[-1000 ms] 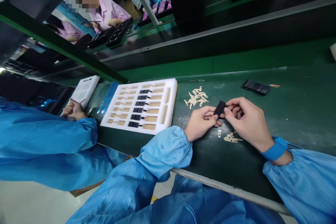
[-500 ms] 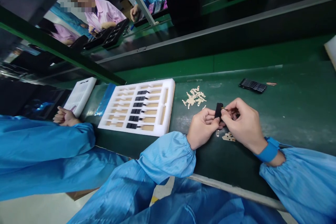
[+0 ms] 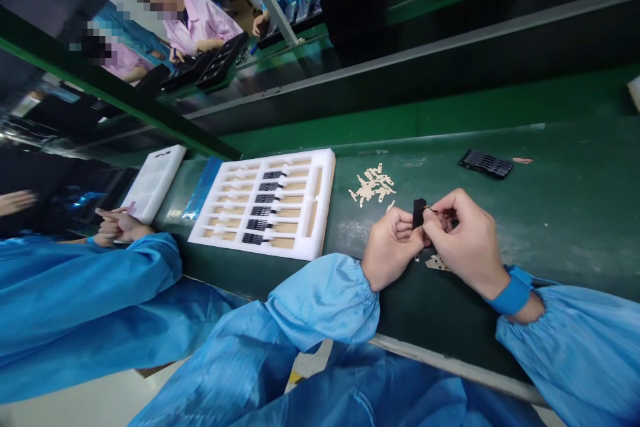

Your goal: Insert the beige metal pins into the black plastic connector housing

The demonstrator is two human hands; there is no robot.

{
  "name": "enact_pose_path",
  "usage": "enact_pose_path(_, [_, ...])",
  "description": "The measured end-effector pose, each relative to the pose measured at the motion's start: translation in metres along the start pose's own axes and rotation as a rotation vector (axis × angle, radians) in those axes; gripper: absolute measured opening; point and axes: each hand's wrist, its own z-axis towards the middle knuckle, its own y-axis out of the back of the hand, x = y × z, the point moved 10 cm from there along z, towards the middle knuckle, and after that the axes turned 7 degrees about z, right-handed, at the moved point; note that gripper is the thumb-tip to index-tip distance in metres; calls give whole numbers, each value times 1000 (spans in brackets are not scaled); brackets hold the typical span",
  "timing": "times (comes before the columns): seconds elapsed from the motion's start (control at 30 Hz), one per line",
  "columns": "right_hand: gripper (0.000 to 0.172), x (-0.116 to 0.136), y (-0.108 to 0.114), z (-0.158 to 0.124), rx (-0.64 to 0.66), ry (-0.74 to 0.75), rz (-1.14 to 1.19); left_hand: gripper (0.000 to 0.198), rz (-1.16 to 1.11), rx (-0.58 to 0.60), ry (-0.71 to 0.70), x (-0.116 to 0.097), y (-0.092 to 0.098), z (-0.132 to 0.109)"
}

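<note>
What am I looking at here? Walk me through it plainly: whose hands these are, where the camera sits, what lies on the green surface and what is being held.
The picture comes from a camera worn on a person's head, looking forward and down, so the two blue-sleeved arms at the bottom are that person's own. The left hand and right hand meet over a green workbench and together pinch a small black part.

On the bench lie a white foam tray with rows of slots, some holding black parts, a loose pile of small beige pieces, a few more beige pieces under the right hand, and a flat black ribbed part farther right.

At the left edge, another person's hand rests beside a second white tray. More people work in the background.
</note>
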Motion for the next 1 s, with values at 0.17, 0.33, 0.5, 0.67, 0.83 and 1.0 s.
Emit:
enact_pose_path(0.17, [11, 2, 1, 0, 1, 12, 39, 31, 81, -36, -34, -2, 4, -2])
enact_pose_path(0.33, [10, -7, -4, 0, 61, -51, 88, 24, 119, -30, -90, -6, 7, 0])
enact_pose_path(0.5, [11, -16, -6, 2, 102, -145, 199, 15, 198, -9, -177, -15, 12, 3])
enact_pose_path(0.67, [14, -24, -9, 2, 113, -227, 285, 17, 371, -34, -320, -30, 19, 3])
enact_pose_path(0.83, [16, -29, -11, 3, 120, -245, 292, 19, 579, -21, -418, -40, 21, 3])
enact_pose_path(1.0, [23, -35, -2, 9, 45, -225, 248, 21, 363, 89, -199, -19, 19, 14])
